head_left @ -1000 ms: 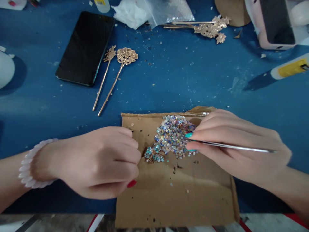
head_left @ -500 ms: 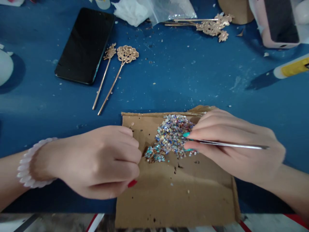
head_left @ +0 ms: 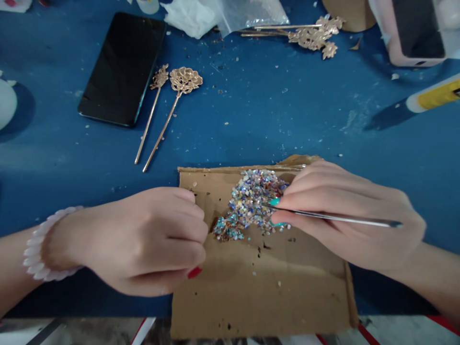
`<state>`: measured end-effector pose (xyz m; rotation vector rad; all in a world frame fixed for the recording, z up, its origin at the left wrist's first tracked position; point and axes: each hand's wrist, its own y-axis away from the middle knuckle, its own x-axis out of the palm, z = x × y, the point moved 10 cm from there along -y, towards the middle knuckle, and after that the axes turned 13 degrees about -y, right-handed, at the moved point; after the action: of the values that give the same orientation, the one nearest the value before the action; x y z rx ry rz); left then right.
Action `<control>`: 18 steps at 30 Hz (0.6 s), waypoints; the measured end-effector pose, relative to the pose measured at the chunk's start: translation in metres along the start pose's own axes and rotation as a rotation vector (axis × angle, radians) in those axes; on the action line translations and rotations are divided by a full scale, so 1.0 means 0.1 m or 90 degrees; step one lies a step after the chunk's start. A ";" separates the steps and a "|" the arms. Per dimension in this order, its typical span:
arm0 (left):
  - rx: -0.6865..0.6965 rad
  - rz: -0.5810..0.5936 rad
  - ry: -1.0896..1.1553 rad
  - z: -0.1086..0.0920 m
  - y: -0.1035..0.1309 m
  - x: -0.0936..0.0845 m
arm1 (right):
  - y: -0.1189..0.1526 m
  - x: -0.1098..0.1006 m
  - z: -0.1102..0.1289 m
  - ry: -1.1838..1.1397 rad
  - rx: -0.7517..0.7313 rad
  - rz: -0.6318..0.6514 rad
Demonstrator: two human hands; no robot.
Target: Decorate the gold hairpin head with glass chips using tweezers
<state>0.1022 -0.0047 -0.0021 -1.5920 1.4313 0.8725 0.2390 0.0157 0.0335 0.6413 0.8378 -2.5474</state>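
Note:
A pair of metal tweezers is pinched in my right hand, its tips reaching into a heap of small multicoloured chips. The heap lies on a piece of brown cardboard. At the heap's lower left is an ornament covered with turquoise chips. My left hand is closed beside that ornament, over the cardboard's left edge; its fingertips are mostly hidden, and I cannot make out what they hold, if anything.
On the blue table lie a black phone and two gold hairpins at upper left. More gold hairpins and a plastic bag are at the back. A yellow-and-white tube lies at right.
The view has shifted slightly. The tweezers have tilted a little in my right hand, and their tips now show more plainly over the chips. My left hand keeps its closed pose.

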 end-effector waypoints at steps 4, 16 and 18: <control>0.004 0.003 0.002 -0.01 0.01 0.01 | 0.01 0.00 -0.02 -0.007 0.008 0.003; 0.011 -0.015 0.007 -0.02 -0.02 -0.02 | 0.11 0.12 0.23 -0.022 0.038 0.100; 0.014 -0.018 0.003 -0.02 -0.03 -0.03 | 0.15 0.18 0.29 0.010 0.036 0.123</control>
<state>0.1046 -0.0051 0.0022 -1.5952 1.4135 0.8352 0.2225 -0.0171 0.0380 0.7228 0.6757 -2.4017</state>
